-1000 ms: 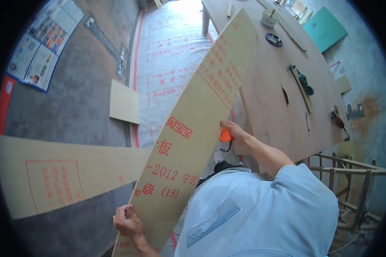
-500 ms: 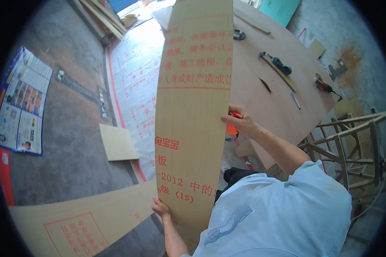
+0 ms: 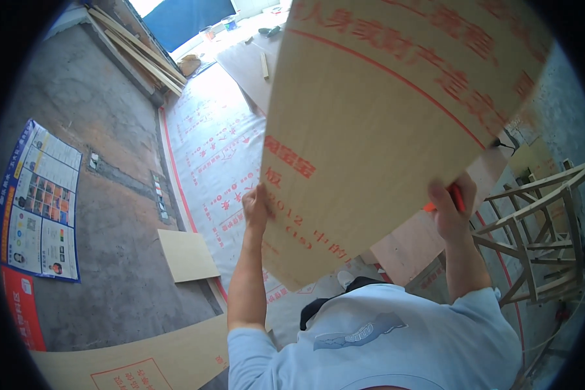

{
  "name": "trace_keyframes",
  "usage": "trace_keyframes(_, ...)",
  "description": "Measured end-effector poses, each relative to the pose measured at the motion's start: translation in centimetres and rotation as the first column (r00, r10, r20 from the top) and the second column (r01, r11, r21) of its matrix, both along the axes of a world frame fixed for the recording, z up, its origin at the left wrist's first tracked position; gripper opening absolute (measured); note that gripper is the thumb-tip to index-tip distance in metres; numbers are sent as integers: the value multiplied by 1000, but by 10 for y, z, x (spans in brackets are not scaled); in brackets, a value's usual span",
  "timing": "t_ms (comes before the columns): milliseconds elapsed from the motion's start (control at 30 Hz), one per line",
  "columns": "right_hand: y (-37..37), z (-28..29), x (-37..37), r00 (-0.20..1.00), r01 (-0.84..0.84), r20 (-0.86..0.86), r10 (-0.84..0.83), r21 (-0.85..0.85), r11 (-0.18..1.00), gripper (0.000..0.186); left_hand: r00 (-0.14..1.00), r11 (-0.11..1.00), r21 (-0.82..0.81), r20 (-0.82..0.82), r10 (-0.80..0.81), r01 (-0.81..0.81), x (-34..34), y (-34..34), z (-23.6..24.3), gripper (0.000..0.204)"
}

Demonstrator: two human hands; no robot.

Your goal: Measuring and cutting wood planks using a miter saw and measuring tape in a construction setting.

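- So the main thing here is a big plywood board (image 3: 370,143) with red print, up in front of the person. It's tilted, wide part up top, narrowing to a corner down near the shirt. Top end runs out of view, so can't tell you the full length.
- Left hand (image 3: 259,205): pretty much closed, pinching the board's left edge low down.
- Right hand (image 3: 452,205): at the board's lower right edge, blurry. Fingers are curled round an orange-red tape measure (image 3: 459,197), mostly hidden by the hand. Can't tell how firmly that hand has the board itself.
- Light blue T-shirt (image 3: 370,351) is right below the board, with 1 shoe (image 3: 346,279) peeking out near its bottom corner.
- Left of the board there's white floor sheeting (image 3: 201,143) with red print.
- Further left, beyond the sheeting, a blue-edged poster (image 3: 42,208).
- Down and left of the board: 1 small pale plywood panel (image 3: 188,257), and below that another long plywood piece (image 3: 156,357), cut off by the view's rim.
- Up and left of the board, a bunch of timber strips (image 3: 133,49).
- Right of the board, a wooden trestle frame (image 3: 533,240), well apart from it.
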State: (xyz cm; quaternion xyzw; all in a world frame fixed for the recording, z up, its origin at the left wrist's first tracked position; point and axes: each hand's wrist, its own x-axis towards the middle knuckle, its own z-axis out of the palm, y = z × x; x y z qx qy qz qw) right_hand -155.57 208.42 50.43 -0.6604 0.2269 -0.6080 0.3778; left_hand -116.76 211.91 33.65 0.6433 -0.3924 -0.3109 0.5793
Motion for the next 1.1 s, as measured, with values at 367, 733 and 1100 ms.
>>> trace_keyframes(367, -1, -38, -99, 689, 721, -108, -717, 204, 662, 38, 922, 954, -204, 362, -136, 221, 84, -162, 24, 59)
trace_keyframes(733, 105, -224, 102, 428, 8, 190, -884, 977, 214, 30, 449, 827, 71, 812, -372, 557, 145, -301, 53, 49)
trace_keyframes(1100, 19, -304, 232, 243, -376, 107, -964, 927, 8, 56, 62, 504, 128, 938, -342, 854, 145, -461, 91, 51)
